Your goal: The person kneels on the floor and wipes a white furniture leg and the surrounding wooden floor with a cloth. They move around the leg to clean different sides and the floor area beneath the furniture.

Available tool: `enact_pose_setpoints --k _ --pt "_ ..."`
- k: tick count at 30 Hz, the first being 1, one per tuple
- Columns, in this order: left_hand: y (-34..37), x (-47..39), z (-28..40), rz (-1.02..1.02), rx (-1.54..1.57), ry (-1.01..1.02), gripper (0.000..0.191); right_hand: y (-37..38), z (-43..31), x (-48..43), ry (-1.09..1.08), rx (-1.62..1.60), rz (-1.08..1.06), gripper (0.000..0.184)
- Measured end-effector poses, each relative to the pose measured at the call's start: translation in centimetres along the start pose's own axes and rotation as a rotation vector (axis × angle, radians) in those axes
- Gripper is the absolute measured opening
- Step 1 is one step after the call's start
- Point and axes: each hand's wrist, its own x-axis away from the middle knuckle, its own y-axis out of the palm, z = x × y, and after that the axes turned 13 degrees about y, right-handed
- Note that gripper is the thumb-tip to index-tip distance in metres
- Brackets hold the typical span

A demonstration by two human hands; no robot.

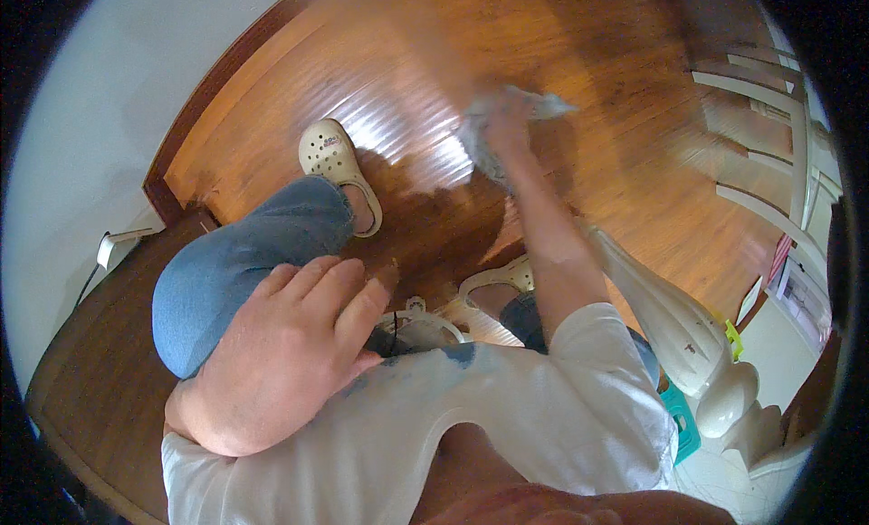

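Note:
My right hand (506, 121), blurred, is on a crumpled grey-white cloth (478, 148) against the glossy wooden floor (421, 70). The cloth bunches up around the fingers, and one end sticks out to the right. With its back up, my left hand (305, 328) lies over my bent left knee in blue jeans (197, 294) and holds nothing. Its fingers are slightly spread. A cream clog (329, 155) is on my left foot; the other clog (512, 277) shows partly behind my right forearm.
A dark wooden surface (102, 375) with a rounded edge is at the left, near a pale wall (88, 145). To the right stand a cream carved furniture leg (672, 328), a teal plastic item (682, 423) and white slatted furniture (801, 158). A round whitish object (424, 325) lies between my legs.

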Motion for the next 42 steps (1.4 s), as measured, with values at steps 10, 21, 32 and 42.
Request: enact_pose_setpoints --k 10,21,32,42 --pt "0.3 0.2 0.2 0.105 -0.038 -0.023 0.049 6.3 -4.7 17.9 -0.354 0.095 -0.207 0.066" --pt "1.5 0.2 1.1 0.107 -0.083 0.009 0.046 3.7 7.4 17.3 0.177 0.215 -0.044 0.051" --pt "3.9 -2.2 1.8 0.201 -0.241 0.222 0.047 4.3 7.7 22.6 0.013 -0.387 -0.395 0.045" --pt "4.2 -4.6 2.5 0.162 -0.254 0.117 0.05 0.5 6.2 22.1 0.145 -1.232 -0.556 0.024"
